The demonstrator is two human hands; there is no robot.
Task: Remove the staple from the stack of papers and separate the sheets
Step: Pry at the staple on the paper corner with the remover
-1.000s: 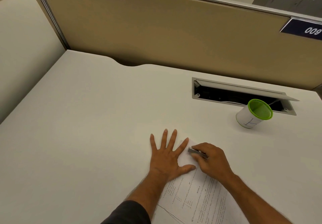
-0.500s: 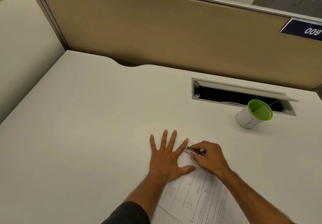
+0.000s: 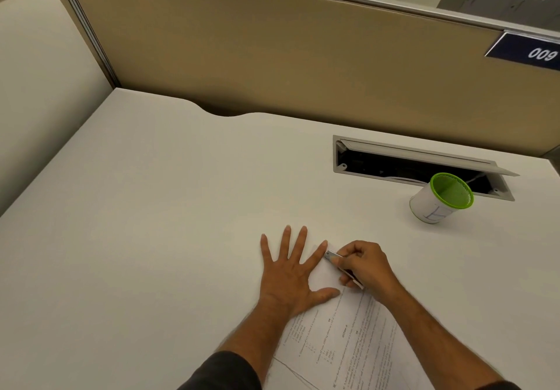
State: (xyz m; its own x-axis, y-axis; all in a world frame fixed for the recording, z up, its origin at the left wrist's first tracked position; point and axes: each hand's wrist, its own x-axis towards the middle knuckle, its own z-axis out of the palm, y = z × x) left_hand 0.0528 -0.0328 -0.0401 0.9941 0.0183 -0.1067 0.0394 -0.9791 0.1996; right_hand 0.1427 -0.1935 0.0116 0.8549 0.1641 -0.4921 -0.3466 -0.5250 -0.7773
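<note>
The right hand (image 3: 365,265) has crept slightly forward, fingers closed around one metal tool (image 3: 332,256) at the paper stack's (image 3: 348,341) far corner. The left hand (image 3: 291,274) lies flat, fingers spread, pinning it. One cup (image 3: 436,200) stands well apart; the counter (image 3: 151,222) lies bare leftward.

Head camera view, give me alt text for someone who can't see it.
A left hand lies flat, fingers spread, on the top corner of printed papers on a white desk, while the right hand holds a small metal tool at that corner. A green-rimmed cup stands further back on the right, beside an open cable hatch.
</note>
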